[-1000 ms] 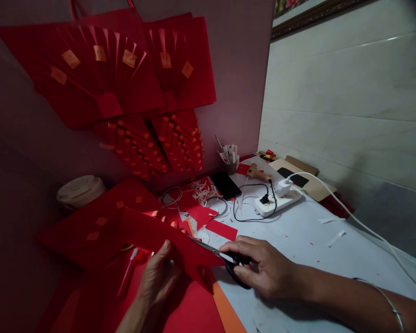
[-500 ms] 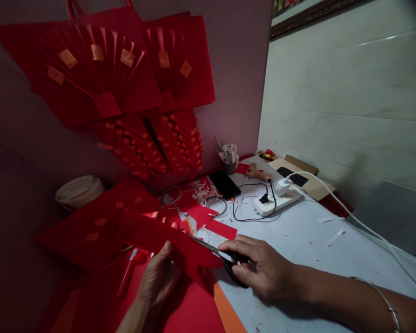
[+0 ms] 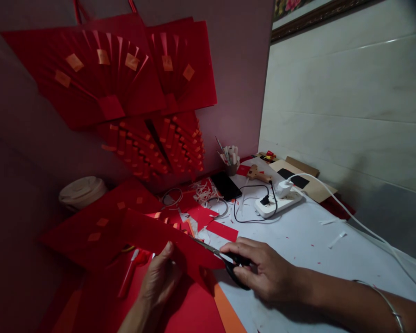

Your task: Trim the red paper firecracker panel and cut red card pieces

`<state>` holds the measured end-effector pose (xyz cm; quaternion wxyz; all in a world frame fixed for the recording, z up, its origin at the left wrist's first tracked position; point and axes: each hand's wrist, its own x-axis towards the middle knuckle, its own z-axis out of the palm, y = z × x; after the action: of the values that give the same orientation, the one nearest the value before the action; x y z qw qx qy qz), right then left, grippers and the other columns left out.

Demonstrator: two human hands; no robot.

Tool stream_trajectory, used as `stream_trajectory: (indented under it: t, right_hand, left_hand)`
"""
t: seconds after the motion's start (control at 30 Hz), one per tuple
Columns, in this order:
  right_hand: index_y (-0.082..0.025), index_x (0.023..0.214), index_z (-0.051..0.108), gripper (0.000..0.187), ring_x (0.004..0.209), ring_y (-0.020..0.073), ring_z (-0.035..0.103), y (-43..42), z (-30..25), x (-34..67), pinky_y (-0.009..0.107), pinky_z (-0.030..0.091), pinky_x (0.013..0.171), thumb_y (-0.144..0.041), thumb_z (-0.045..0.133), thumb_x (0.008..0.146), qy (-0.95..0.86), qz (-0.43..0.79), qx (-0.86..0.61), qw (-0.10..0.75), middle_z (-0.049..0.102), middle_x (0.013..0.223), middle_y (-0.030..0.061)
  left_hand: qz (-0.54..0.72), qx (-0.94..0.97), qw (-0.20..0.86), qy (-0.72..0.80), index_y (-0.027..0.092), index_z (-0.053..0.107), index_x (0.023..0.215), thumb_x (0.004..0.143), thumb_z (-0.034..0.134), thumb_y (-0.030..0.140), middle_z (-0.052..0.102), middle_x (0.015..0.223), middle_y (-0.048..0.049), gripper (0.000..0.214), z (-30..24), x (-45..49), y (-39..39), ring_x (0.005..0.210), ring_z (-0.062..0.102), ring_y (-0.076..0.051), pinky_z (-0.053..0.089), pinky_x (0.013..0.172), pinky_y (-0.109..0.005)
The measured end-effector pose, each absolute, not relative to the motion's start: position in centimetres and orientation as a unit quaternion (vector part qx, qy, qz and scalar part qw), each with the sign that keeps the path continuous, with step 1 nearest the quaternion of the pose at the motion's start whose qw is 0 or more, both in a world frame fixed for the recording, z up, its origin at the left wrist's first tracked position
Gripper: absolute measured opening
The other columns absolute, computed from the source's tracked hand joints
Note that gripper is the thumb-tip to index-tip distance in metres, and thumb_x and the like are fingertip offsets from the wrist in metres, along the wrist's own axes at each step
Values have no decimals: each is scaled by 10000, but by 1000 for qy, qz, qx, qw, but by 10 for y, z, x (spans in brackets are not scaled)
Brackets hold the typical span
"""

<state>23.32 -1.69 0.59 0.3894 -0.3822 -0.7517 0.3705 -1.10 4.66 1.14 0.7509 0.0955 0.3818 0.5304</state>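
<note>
My left hand (image 3: 161, 277) grips a long sheet of red paper (image 3: 149, 227) near its lower edge, thumb on top and the other fingers behind it. In my right hand (image 3: 263, 268) is a pair of black-handled scissors (image 3: 211, 249), its blades at the upper right edge of that sheet. Whether the blades are apart is hard to make out. Below my hands lie more red sheets (image 3: 190, 310) and an orange strip of paper (image 3: 225, 305). A red-handled tool (image 3: 127, 277) with a pale tip rests left of my left hand.
Beyond the hands are red paper scraps (image 3: 222, 230), a dark phone (image 3: 226, 185), a glue gun (image 3: 259, 174) and a white power strip (image 3: 279, 203) with cables. Red paper fans (image 3: 114, 88) hang at the left wall. A cup of sticks (image 3: 231, 166) stands at the back.
The whole view has shifted slightly, so everything sits a little further right and lower. My hands, the red paper and the scissors keep nearly the same positions relative to each other.
</note>
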Motion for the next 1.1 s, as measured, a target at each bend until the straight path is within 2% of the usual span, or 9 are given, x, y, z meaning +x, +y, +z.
stream_trajectory:
  t: [0.13, 0.33, 0.57, 0.77, 0.9, 1.1]
  right_hand:
    - [-211, 1222, 626, 391, 671, 143, 495, -16, 6, 233, 268, 449, 630, -143, 563, 842, -752, 368, -383, 390, 543, 831, 10]
    - [-228, 1268, 608, 431, 702, 152, 513, -16, 3, 233, 273, 456, 635, -144, 569, 847, -749, 377, -384, 388, 557, 862, 18]
    - [-216, 1278, 606, 425, 713, 154, 513, -16, 1, 232, 284, 464, 656, -150, 566, 859, -747, 368, -386, 396, 561, 867, 23]
    - [-215, 1273, 606, 418, 719, 160, 517, -15, -1, 233, 297, 461, 666, -162, 564, 860, -752, 366, -387, 388, 566, 867, 24]
    - [-215, 1258, 613, 414, 694, 151, 508, -16, 3, 232, 281, 456, 641, -149, 561, 853, -751, 371, -385, 387, 554, 851, 17]
    - [-216, 1220, 630, 397, 676, 138, 503, -18, 10, 232, 264, 436, 619, -123, 562, 840, -746, 376, -395, 382, 548, 854, 13]
  left_hand:
    - [544, 92, 740, 385, 143, 733, 759, 869, 429, -40, 797, 751, -89, 371, 15, -8, 44, 707, 759, -183, 615, 731, -258]
    - [531, 116, 753, 370, 154, 713, 707, 813, 515, -22, 788, 711, -75, 286, 16, -5, 43, 705, 758, -203, 621, 703, -263]
    - [533, 125, 755, 360, 168, 711, 731, 806, 532, -16, 791, 731, -71, 267, 12, -7, 45, 776, 765, -203, 582, 878, -304]
    - [536, 121, 756, 355, 166, 726, 707, 828, 489, -44, 794, 729, -65, 339, 11, -9, 44, 731, 761, -183, 606, 747, -233]
    - [521, 135, 765, 353, 160, 746, 703, 804, 541, -29, 800, 757, -82, 296, 10, -10, 44, 751, 759, -207, 610, 755, -254]
    - [533, 144, 737, 389, 90, 768, 792, 789, 576, -6, 797, 782, -127, 214, 12, -6, 42, 729, 751, -227, 631, 724, -314]
